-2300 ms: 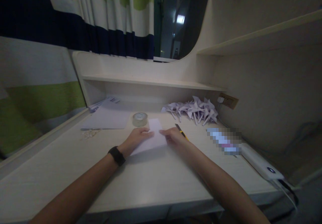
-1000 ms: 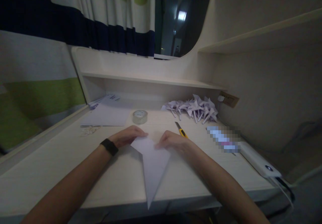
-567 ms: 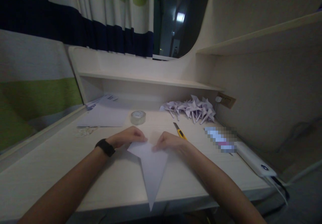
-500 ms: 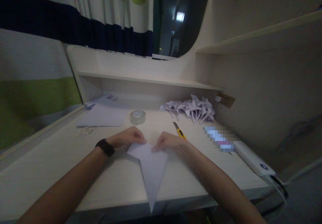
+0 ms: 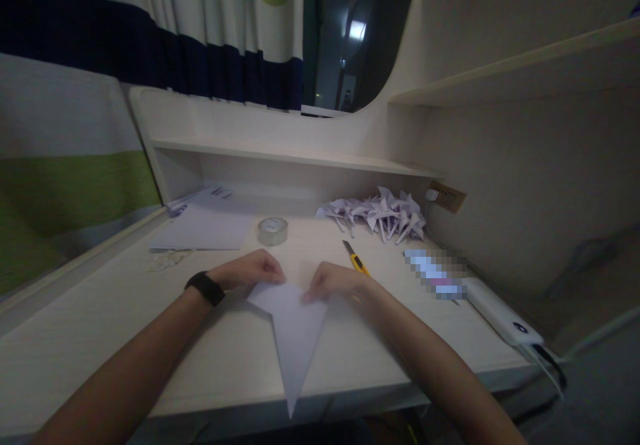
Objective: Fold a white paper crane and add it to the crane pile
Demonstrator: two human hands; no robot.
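Note:
A white paper sheet [image 5: 294, 328], folded into a long triangle, lies on the pale desk [image 5: 125, 338] with its tip hanging over the front edge. My left hand [image 5: 246, 271], a black band on its wrist, pinches the paper's top left corner. At the top right corner my right hand [image 5: 334, 280] presses down with closed fingers. Both hands rest on the desk, close together.
A yellow box cutter [image 5: 355, 261] lies just right of my right hand. Behind it are a roll of clear tape [image 5: 273, 230], a stack of white sheets [image 5: 205, 228] and a heap of folded paper pieces [image 5: 380, 213]. A white power strip [image 5: 500, 315] runs along the right edge.
The paper was a flat rectangle further back; it is now a triangle pointing toward me, pulled nearer the front edge. In the last second the hands have barely shifted.

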